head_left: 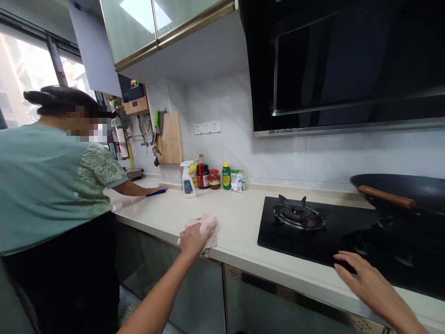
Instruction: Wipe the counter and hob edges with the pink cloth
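The left hand held a pale pink cloth, with its fingers closed upon it. This cloth lay at the near edge of the white counter, to the left of the black stove, and a part of it hung slightly over the edge. The right hand was empty, its thumb and fingers spread moderately wide, just at the near edge of the stove (whether it touched the glass, I cannot tell). A dark wok stood at the far right. Beyond the cloth, near the wall, a white spray bottle stood upright beside several condiments. At the left, another person reached an arm over the counter, with one hand upon a blue cloth.
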Demonstrator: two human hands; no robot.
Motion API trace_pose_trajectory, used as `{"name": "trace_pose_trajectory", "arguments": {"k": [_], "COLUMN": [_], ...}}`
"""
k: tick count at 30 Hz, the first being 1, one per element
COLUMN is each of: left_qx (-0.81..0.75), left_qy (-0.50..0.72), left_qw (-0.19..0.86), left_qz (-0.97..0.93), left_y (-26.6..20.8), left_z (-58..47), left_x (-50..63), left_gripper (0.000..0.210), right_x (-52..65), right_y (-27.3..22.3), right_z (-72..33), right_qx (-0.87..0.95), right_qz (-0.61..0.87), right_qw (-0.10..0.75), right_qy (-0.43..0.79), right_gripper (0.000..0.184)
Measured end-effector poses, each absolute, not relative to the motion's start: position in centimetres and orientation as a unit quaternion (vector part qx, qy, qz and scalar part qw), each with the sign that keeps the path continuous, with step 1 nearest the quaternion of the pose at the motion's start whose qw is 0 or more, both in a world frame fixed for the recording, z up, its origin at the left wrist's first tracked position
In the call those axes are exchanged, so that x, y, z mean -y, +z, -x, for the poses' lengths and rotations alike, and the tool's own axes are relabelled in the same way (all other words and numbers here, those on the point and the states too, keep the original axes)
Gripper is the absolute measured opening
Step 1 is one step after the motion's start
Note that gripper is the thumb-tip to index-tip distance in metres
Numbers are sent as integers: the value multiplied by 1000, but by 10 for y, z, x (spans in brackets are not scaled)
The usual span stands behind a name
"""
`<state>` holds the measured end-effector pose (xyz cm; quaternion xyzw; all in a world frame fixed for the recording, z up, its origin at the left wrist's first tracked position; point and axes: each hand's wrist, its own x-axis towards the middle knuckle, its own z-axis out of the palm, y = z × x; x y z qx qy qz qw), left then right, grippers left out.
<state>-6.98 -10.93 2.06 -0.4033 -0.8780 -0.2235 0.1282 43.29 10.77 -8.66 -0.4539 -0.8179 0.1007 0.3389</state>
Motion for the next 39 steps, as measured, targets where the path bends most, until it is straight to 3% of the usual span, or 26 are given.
{"name": "trace_pose_trajectory", "arguments": {"k": [6,11,15,19,22,25,30,39], "left_qx": [818,643,532,466,489,596,705,685], "left_qy": [-288,-413,-452,-413,-361,-313,-317,-399], "left_qw": [169,292,351,388,386,318,294,365], "left_qz": [467,575,624,679,694,668,562,488], "left_y": [-12,-53,-67,-71,-75,-77,-78,-90], "left_z": [-13,-76,-81,-43,8,69,149,117], "left_x": [102,94,93,95,103,119,149,127], "left_gripper": [48,32,38,50,52,49,51,53], "right_x": [-109,-112,-112,-106,-100,-97,-92,-77], "right_y": [-88,-90,-89,-84,-79,-75,-73,-56], "right_z": [-434,-438,-438,-437,-435,-434,-430,-416], "right_qx": [819,822,825,825,824,823,816,805], "right_qz": [446,447,443,442,445,450,455,467], "right_qw": [348,343,343,344,340,335,344,355], "right_qy": [97,88,78,76,84,88,87,86], "right_gripper": [62,59,56,54,54,53,52,47]}}
